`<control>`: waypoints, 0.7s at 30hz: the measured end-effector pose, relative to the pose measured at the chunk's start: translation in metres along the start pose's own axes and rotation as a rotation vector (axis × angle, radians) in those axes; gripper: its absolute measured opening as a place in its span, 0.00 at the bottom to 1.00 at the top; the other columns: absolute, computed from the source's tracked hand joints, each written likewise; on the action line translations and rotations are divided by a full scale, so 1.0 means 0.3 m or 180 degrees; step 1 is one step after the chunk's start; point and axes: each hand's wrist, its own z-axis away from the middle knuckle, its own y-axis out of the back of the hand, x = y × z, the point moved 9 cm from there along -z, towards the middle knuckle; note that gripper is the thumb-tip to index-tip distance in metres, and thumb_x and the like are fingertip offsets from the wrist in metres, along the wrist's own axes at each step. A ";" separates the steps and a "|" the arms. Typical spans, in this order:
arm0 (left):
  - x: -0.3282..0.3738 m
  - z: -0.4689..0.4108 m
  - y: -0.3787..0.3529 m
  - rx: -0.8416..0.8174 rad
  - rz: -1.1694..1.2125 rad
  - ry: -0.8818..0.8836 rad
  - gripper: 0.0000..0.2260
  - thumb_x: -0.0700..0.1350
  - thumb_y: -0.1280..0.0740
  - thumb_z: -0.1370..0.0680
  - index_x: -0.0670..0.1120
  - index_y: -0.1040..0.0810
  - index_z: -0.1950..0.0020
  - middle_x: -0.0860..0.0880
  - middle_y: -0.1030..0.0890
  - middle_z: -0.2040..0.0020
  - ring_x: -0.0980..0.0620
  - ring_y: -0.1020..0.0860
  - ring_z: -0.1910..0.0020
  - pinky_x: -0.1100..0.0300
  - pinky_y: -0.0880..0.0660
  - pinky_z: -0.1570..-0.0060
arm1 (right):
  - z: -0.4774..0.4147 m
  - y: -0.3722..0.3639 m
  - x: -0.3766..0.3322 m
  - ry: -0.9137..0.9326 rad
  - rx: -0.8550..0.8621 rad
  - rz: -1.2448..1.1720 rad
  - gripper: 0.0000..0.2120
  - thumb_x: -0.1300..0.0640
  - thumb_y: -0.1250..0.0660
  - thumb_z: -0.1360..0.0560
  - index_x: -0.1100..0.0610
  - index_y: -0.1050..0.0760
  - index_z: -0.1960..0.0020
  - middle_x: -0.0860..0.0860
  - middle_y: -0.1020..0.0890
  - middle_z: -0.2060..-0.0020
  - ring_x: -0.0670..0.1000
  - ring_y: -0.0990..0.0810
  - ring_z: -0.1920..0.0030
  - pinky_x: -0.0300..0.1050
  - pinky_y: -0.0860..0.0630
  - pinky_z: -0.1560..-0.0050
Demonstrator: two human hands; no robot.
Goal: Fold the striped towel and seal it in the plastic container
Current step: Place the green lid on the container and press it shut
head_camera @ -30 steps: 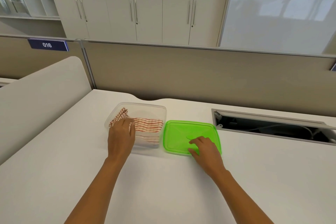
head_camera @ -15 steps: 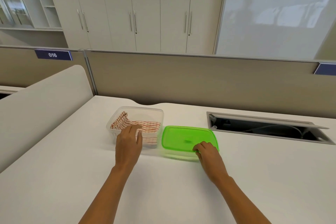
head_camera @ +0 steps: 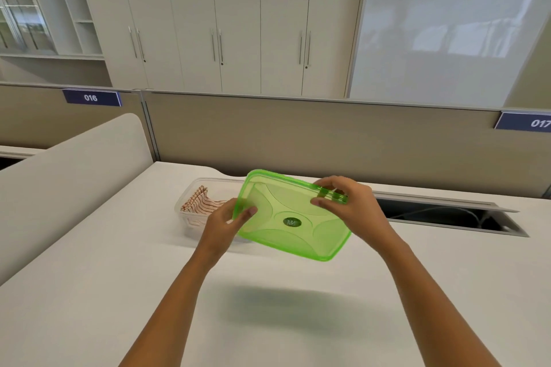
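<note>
Both hands are on the green lid [head_camera: 293, 217], held tilted up off the table [head_camera: 89, 277]: left hand [head_camera: 222, 228] pinching its left edge, right hand [head_camera: 351, 205] gripping the far right corner. The striped towel [head_camera: 200, 202] sits in the clear container [head_camera: 186, 217] near the table's far edge, partly hidden behind the lid.

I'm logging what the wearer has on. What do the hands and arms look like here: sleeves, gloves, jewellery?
Both forearms are bare up to the picture's edge, no sleeves in view. The left hand and right hand wear no gloves; no watch, ring or bracelet shows.
</note>
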 end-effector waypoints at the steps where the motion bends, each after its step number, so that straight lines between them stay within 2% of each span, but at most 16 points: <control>1: 0.008 0.005 0.000 0.0043 0.0151 0.0025 0.17 0.59 0.29 0.35 0.47 0.20 0.57 0.52 0.18 0.62 0.55 0.21 0.61 0.57 0.25 0.54 | -0.006 0.000 -0.005 -0.0012 -0.0005 -0.0077 0.12 0.52 0.27 0.31 0.48 0.21 0.48 0.41 0.20 0.57 0.41 0.24 0.55 0.35 0.29 0.56; 4: 0.027 0.014 0.021 0.0333 0.0498 0.0095 0.09 0.47 0.32 0.25 0.43 0.24 0.61 0.51 0.19 0.73 0.56 0.23 0.75 0.61 0.24 0.70 | -0.011 0.006 0.019 -0.0045 0.0296 -0.0156 0.17 0.52 0.29 0.29 0.46 0.26 0.41 0.40 0.22 0.50 0.41 0.25 0.51 0.35 0.30 0.53; 6: 0.020 0.016 0.061 0.0603 0.0593 0.0198 0.10 0.47 0.35 0.23 0.44 0.25 0.62 0.51 0.20 0.74 0.57 0.25 0.78 0.64 0.26 0.75 | 0.011 0.013 0.079 -0.0327 0.0773 -0.0367 0.22 0.52 0.30 0.28 0.48 0.30 0.36 0.43 0.26 0.43 0.44 0.26 0.47 0.35 0.30 0.49; 8: 0.003 0.009 0.104 0.0836 0.0691 0.0353 0.12 0.50 0.36 0.23 0.44 0.25 0.62 0.51 0.21 0.73 0.57 0.25 0.79 0.64 0.27 0.76 | 0.044 -0.020 0.153 -0.0808 0.1035 -0.0914 0.25 0.53 0.30 0.28 0.51 0.33 0.33 0.48 0.26 0.41 0.48 0.26 0.46 0.38 0.30 0.48; 10: -0.018 0.000 0.138 0.0997 0.0744 0.0528 0.13 0.52 0.36 0.23 0.44 0.24 0.61 0.49 0.22 0.70 0.59 0.25 0.79 0.62 0.27 0.73 | 0.070 -0.109 0.197 -0.1194 0.0836 -0.1421 0.24 0.54 0.31 0.27 0.52 0.34 0.34 0.52 0.25 0.41 0.50 0.23 0.48 0.40 0.28 0.51; 12: -0.037 -0.013 0.171 0.1118 0.0706 0.0646 0.11 0.52 0.36 0.23 0.45 0.24 0.58 0.48 0.23 0.67 0.60 0.25 0.79 0.60 0.27 0.71 | 0.082 -0.197 0.201 -0.1331 0.0543 -0.1631 0.20 0.57 0.33 0.26 0.50 0.33 0.36 0.52 0.22 0.43 0.50 0.20 0.52 0.43 0.23 0.53; 14: -0.063 -0.033 0.212 0.1277 0.0621 0.0718 0.09 0.51 0.36 0.23 0.45 0.24 0.54 0.48 0.23 0.64 0.55 0.24 0.76 0.62 0.26 0.74 | 0.076 -0.254 0.194 -0.1321 0.0435 -0.1491 0.18 0.59 0.34 0.26 0.51 0.30 0.37 0.51 0.21 0.43 0.51 0.18 0.54 0.45 0.21 0.52; 16: -0.093 -0.051 0.260 0.1496 0.0485 0.0785 0.09 0.49 0.36 0.22 0.46 0.25 0.45 0.46 0.22 0.56 0.49 0.23 0.66 0.62 0.25 0.73 | 0.058 -0.297 0.187 -0.1341 0.0381 -0.1372 0.18 0.62 0.35 0.26 0.52 0.27 0.37 0.49 0.20 0.43 0.51 0.18 0.53 0.43 0.22 0.51; 18: -0.120 -0.073 0.306 0.1613 0.0093 0.0821 0.12 0.49 0.38 0.22 0.47 0.26 0.40 0.45 0.23 0.49 0.46 0.24 0.54 0.58 0.27 0.61 | 0.031 -0.342 0.180 -0.1362 0.0261 -0.1318 0.18 0.63 0.37 0.26 0.52 0.26 0.38 0.47 0.19 0.43 0.51 0.18 0.52 0.36 0.24 0.54; 21: -0.151 -0.127 0.362 0.1621 -0.0399 0.0723 0.15 0.47 0.40 0.21 0.45 0.25 0.37 0.44 0.23 0.42 0.44 0.25 0.46 0.52 0.26 0.47 | -0.019 -0.419 0.174 -0.1347 0.0047 -0.1099 0.18 0.63 0.37 0.26 0.52 0.25 0.38 0.48 0.18 0.45 0.49 0.18 0.52 0.26 0.27 0.63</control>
